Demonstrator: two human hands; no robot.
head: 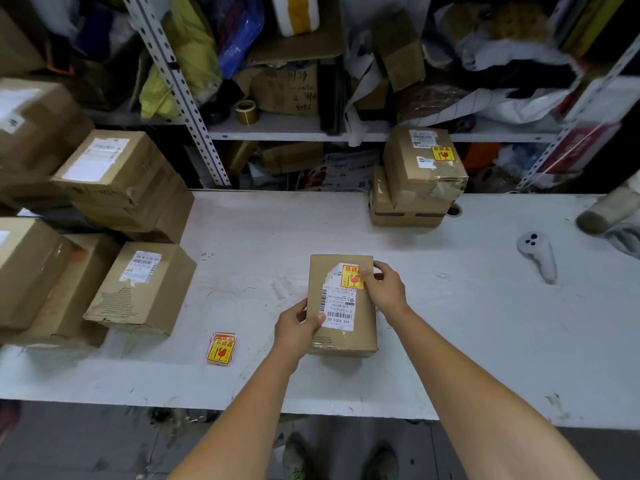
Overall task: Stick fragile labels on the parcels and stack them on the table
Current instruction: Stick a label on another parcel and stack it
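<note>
A small brown parcel (356, 323) lies on the white table (467, 341) in front of me. A yellow and red fragile label (349, 276) sits on its top, over the corner of a white shipping label. My right hand (382, 284) touches the label's right edge with its fingers curled at the parcel's far right corner. My left hand (298, 327) grips the parcel's near left side, thumb on top. A small pile of fragile labels (221, 348) lies on the table to the left. At the back stands a stack of two parcels (415, 178), the upper one bearing a fragile label.
Several brown parcels (104, 216) are heaped along the table's left side. A grey hand controller (538, 254) lies at the right. Cluttered metal shelves (277, 126) rise behind the table, with a tape roll (246, 111) on one.
</note>
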